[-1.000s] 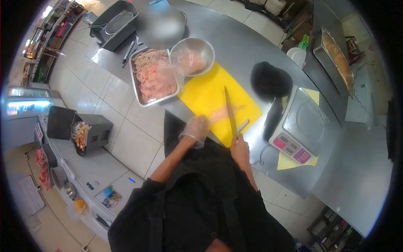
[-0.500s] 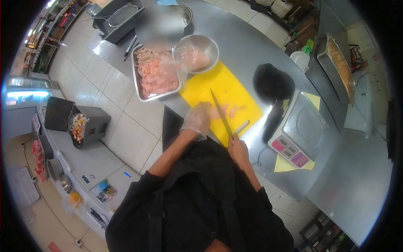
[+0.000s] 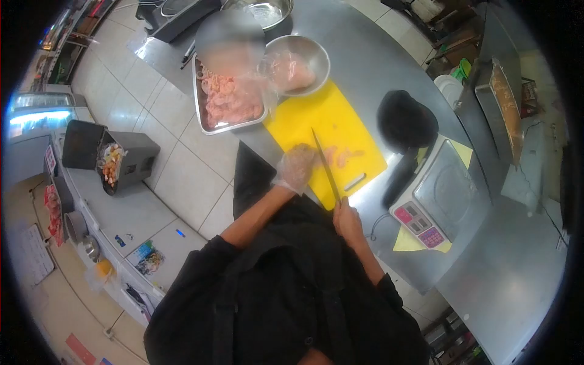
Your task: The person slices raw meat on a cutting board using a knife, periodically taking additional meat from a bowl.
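On the steel table lies a yellow cutting board (image 3: 359, 137) with small pieces of pale pink meat (image 3: 345, 156) near its middle. My right hand (image 3: 347, 219) is closed round the handle of a long knife (image 3: 326, 163), whose blade points away from me over the board. Gloved in clear plastic, my left hand (image 3: 296, 167) has its fingers bent together on meat at the board's left side, left of the blade; the meat is mostly hidden under them. A metal tray of raw meat (image 3: 231, 103) and a steel bowl (image 3: 321, 64) with bagged meat stand beyond the board.
A white scale (image 3: 435, 194) and a black object (image 3: 406, 118) are right of the board. Another steel bowl (image 3: 283, 11) and a grey bin (image 3: 173, 24) stand at the table's far end. An open waste bin (image 3: 139, 157) is on the left.
The knife blade has swung left from its first position, then slightly right. More separate meat pieces show right of the blade than at first. The view has shifted, and my left hand stays beside the knife.
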The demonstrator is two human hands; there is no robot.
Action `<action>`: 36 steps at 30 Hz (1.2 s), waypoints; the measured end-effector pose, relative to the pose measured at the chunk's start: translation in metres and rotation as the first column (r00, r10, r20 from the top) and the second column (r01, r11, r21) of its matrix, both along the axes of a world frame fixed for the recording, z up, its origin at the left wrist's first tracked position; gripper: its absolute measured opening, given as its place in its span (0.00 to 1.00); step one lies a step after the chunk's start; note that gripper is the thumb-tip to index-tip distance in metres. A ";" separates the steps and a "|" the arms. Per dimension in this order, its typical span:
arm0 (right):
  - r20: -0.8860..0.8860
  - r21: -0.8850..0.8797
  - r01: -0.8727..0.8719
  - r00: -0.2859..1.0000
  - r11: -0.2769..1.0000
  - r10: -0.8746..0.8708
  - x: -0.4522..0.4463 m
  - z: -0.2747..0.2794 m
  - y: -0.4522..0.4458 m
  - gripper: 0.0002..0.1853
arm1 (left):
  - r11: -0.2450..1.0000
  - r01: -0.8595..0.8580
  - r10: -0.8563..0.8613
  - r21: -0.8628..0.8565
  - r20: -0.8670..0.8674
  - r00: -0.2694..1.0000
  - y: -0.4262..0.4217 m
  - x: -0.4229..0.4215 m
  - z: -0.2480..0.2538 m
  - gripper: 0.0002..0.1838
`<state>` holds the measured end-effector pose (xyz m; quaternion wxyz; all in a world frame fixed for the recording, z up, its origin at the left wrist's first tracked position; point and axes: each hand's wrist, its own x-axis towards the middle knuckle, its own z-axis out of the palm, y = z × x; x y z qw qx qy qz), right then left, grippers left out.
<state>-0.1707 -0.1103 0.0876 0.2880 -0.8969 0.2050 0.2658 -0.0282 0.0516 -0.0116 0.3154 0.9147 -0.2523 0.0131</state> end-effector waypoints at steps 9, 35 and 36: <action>0.179 0.017 -0.005 0.984 1.000 0.002 0.065 -0.051 0.017 0.16 | 0.989 0.148 -0.148 0.005 0.123 0.981 0.001 0.007 0.006 0.10; 0.142 0.159 0.145 0.976 0.977 -0.168 0.013 -0.008 -0.010 0.21 | 0.956 0.167 -0.202 -0.242 -0.131 0.970 0.002 -0.004 0.033 0.15; 0.148 0.182 0.158 0.972 0.971 -0.185 0.015 -0.002 -0.009 0.21 | 0.958 0.158 -0.193 -0.239 -0.131 0.972 0.003 -0.005 0.039 0.15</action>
